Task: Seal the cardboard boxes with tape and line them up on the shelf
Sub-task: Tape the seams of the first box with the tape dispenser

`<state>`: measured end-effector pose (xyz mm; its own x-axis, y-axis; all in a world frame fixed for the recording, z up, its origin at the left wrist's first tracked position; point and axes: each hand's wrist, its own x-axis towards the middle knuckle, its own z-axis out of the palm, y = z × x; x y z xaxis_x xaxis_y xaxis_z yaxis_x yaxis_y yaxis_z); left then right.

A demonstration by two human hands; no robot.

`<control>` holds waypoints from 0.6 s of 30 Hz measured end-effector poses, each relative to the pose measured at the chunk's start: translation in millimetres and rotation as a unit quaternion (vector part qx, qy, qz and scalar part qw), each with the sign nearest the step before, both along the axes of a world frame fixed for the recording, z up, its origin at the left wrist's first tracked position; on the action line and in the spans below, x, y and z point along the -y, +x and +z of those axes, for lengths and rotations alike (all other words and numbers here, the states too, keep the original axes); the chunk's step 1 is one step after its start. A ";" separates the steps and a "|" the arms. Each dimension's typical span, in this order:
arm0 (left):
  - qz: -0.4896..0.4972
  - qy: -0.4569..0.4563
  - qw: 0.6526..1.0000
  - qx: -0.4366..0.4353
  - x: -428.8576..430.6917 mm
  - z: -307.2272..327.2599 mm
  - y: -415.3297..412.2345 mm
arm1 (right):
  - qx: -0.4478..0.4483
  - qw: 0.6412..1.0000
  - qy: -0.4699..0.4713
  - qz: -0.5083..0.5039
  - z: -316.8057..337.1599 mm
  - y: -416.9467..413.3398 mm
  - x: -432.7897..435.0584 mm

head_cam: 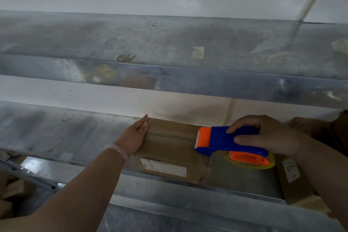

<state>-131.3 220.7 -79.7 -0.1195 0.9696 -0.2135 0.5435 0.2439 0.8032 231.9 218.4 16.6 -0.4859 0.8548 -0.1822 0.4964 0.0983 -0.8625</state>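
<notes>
Brown cardboard box [169, 149] sits on the galvanised steel shelf [66, 133], flaps closed, printed label [163, 167] on its near face. Left hand [134, 137] is placed against the left end of the box, fingers straight and together, bracing the box without gripping it; a pale bracelet [118, 151] is worn at the wrist. Right hand [267, 135] is at the right end of the box, fingers and thumb wrapped round the blue body of the tape dispenser [226, 140]. The dispenser's orange toothed blade rests on the box top at the right end of the centre seam, and its yellowish tape roll [271, 164] hangs just past the right edge of the box. A glossy band appears to run along the seam from the left hand to the blade, so the top strip is judged laid almost full length; whether it has been cut cannot be determined. To the right of the box, with a gap between, stands a second box [293, 181] bearing a handwritten tag; its seal state is not visible. More cardboard [11, 190] lies below and to the left of the box, off the shelf. Outstanding work, as judged: sever the tape, press down the end, close the gap to the neighbouring box, then seal and shelve the rest. Tape scraps [198, 52] lie on the shelf level above the box.
</notes>
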 end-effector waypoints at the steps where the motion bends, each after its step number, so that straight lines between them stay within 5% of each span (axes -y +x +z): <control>1: 0.003 -0.001 1.000 -0.007 1.6 0.6 -6.4 | -0.001 1.000 0.004 0.003 -1.6 -5.9 -1.3; 6: 0.037 0.003 0.998 -0.056 4.1 7.4 -10.6 | 0.009 1.000 0.018 0.005 -4.3 -18.9 -6.6; 8: 0.048 0.050 0.982 -0.177 7.4 14.7 -3.2 | 0.009 1.000 0.016 0.006 -3.8 -18.6 -6.7; 11: -0.084 0.186 0.926 -0.316 16.2 25.0 20.7 | 0.009 1.000 0.021 0.010 -3.9 -19.5 -7.2; 14: -0.272 0.174 0.869 -0.374 28.2 21.7 53.1 | 0.011 1.000 0.022 0.010 -4.7 -18.1 -7.2; 18: -0.310 0.167 0.832 -0.429 30.3 10.0 54.0 | 0.007 1.000 0.011 0.007 -4.5 -15.0 -5.9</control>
